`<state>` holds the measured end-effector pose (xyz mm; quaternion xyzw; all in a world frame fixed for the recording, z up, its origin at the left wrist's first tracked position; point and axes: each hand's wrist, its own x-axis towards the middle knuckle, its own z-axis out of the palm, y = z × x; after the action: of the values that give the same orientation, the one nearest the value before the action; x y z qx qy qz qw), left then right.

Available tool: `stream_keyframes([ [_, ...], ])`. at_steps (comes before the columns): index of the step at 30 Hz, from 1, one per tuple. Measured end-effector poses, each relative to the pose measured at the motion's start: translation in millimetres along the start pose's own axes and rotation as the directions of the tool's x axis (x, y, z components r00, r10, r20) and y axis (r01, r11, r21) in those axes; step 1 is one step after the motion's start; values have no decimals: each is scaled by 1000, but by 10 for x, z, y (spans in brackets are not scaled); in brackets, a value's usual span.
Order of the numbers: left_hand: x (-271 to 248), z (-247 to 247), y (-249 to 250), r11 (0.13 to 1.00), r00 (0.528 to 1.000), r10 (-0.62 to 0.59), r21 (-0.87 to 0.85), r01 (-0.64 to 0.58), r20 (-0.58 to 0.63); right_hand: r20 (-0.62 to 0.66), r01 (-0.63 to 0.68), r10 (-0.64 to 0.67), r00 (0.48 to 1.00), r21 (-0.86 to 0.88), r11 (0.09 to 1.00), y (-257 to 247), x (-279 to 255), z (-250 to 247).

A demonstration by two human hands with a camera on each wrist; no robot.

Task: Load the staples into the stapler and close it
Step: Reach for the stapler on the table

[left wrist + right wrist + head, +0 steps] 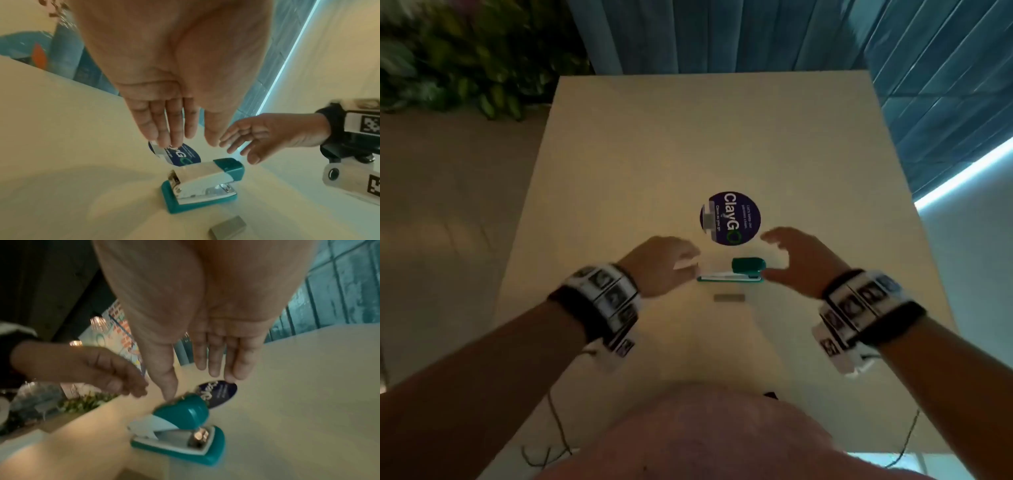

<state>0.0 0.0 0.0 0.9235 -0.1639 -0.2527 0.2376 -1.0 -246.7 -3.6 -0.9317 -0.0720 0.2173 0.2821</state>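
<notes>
A small teal and white stapler lies on the beige table with its top lowered. A grey strip of staples lies loose just in front of it, clear of both hands. My left hand hovers at the stapler's left end, fingers relaxed and holding nothing. My right hand is spread at the right end. In the right wrist view its thumb tip sits at the teal cap of the stapler; I cannot tell if it touches. In the left wrist view the stapler and staples lie below my straight fingers.
A round dark blue sticker is stuck to the table just behind the stapler. The table's edges run on the left and right, with floor and plants to the left and a blue wall behind. Thin cables hang at the near edge.
</notes>
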Motion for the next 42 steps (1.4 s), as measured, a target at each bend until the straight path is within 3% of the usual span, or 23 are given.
stream_keyframes([
  [2,244,-12,109,999,1000,19,-38,-19,-15,45,-35,36,998,-12,999,-25,187,23],
  [5,524,66,278,998,995,61,-16,-60,74,135,-70,65,989,29,997,-17,340,88],
  [8,618,263,375,994,987,107,12,-109,124,195,-47,54,979,-40,998,37,358,179],
  [19,628,369,433,991,990,116,56,-121,84,84,-64,68,994,-47,997,113,322,318],
  [29,208,172,123,948,972,82,-285,-145,-222,44,-77,76,996,12,997,182,296,378],
  [36,-88,34,-414,958,948,-45,-282,-48,-315,51,-59,60,997,-17,998,189,292,394],
  [39,-127,64,-593,972,952,-117,-231,51,-283,47,-57,58,997,-21,998,194,299,407],
  [42,-129,159,-683,985,973,-112,-149,82,-201,55,-45,49,997,-63,997,197,297,411],
])
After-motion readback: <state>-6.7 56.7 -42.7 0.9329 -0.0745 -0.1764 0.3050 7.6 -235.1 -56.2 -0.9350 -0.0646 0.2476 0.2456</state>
